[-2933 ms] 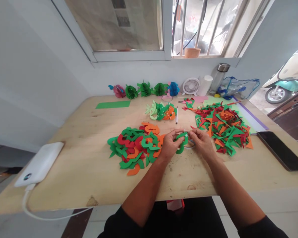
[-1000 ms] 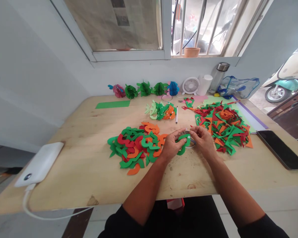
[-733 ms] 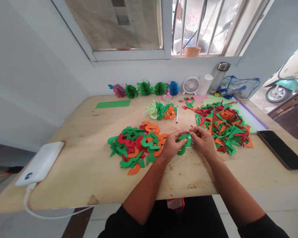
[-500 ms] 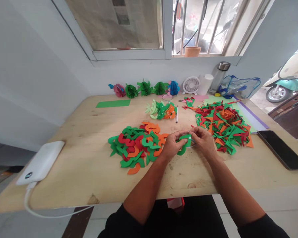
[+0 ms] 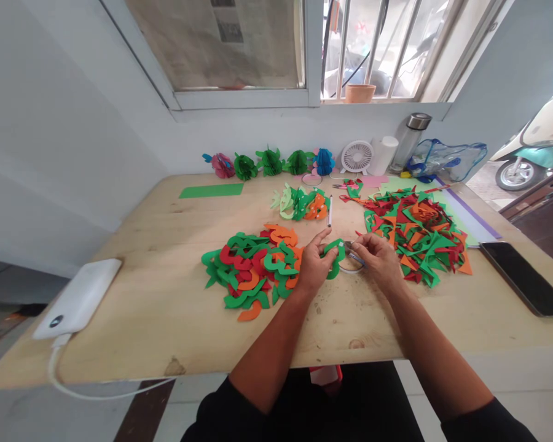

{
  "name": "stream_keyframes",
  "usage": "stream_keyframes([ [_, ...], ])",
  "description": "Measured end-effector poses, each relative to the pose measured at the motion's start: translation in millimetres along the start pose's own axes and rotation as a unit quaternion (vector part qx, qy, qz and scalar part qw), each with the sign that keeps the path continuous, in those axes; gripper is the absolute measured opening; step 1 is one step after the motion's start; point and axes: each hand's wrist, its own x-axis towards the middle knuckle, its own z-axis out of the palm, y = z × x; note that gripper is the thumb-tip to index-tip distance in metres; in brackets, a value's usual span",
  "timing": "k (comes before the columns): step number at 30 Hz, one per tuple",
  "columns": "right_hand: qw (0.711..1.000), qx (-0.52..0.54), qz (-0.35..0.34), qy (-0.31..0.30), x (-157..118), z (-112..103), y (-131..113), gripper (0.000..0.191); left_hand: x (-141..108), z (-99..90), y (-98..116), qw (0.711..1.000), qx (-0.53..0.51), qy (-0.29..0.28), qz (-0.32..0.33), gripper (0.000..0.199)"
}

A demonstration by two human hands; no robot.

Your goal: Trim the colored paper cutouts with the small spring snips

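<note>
Between the thumb and fingers of my left hand (image 5: 317, 261) is a curved green paper cutout (image 5: 334, 265), with a small white square near its upper end. My right hand (image 5: 378, 258) is closed in a pinch just right of the cutout. A small greyish thing shows at its fingertips, too small to name. Under the hands a thin ring (image 5: 351, 270), like a roll of tape, lies on the table. Left of my left hand is a pile of curved paper cutouts (image 5: 246, 270) in green, red and orange.
Paper scraps (image 5: 419, 236) are heaped on the right, beside a phone (image 5: 525, 276). A pen (image 5: 330, 210) and dotted cutouts (image 5: 299, 204) lie ahead. Paper figures (image 5: 270, 163), a fan (image 5: 356, 158) and a bottle (image 5: 410, 142) line the wall. A power bank (image 5: 78, 298) sits left.
My left hand has moved slightly left with the green cutout, and its forefinger now points upward. The hands are further apart, and the ring beneath shows more fully.
</note>
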Motion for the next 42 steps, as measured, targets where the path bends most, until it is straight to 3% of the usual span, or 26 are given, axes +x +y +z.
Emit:
stream_keyframes([
  [6, 0.996, 0.036, 0.004, -0.083, -1.4, 3.0, 1.6, 0.028, 3.0, 0.9, -9.8, 0.995, 0.040, 0.068, 0.062, 0.053],
  [14, 0.993, 0.028, 0.003, -0.114, -2.2, 5.3, 5.1, 0.024, 2.5, 0.8, -17.9, 0.987, 0.098, 0.049, 0.116, 0.049],
  [30, 0.999, -0.008, 0.015, -0.028, 1.4, -1.8, 3.8, 0.025, 4.9, 4.1, -10.0, 0.998, -0.063, -0.025, 0.010, 0.038],
  [42, 0.999, 0.035, 0.015, 0.012, 3.3, -3.8, 1.2, 0.024, -0.5, 0.6, 2.0, 0.992, -0.011, -0.104, -0.069, 0.021],
])
